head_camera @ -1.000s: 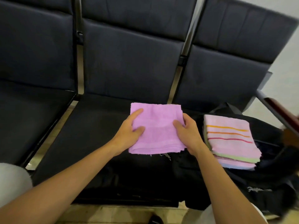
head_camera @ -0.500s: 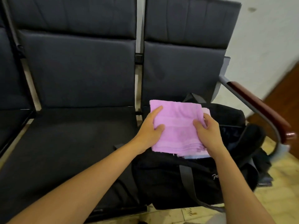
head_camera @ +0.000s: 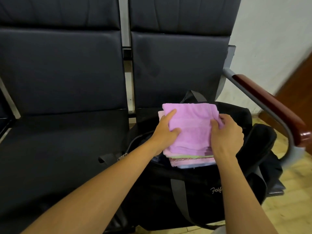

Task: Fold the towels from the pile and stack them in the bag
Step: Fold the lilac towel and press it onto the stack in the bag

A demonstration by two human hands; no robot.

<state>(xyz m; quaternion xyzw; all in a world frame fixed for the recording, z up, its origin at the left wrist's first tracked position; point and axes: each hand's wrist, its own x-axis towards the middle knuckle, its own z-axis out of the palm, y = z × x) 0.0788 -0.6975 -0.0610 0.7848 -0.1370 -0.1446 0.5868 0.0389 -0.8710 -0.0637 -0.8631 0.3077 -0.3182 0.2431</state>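
Observation:
A folded purple towel [head_camera: 194, 125] lies on top of a stack of folded towels [head_camera: 190, 160] inside an open black bag [head_camera: 190, 196] on the right-hand seat. My left hand [head_camera: 164, 131] grips the purple towel's left edge, thumb on top. At its right edge my right hand [head_camera: 225, 135] holds it, fingers curled over the cloth. Only the front edges of the lower towels show, in green, pink and pale blue. No pile of unfolded towels is in view.
The bag rests on a row of dark padded seats [head_camera: 64, 149] with metal posts between the backrests. A grey metal armrest with a reddish wooden top [head_camera: 270, 105] curves beside the bag at right. Beyond are a white wall and yellowish floor tiles [head_camera: 293, 196].
Both hands carried the purple towel rightward from the middle seat onto the stack in the bag. The view swung right, so the bag now sits in the centre.

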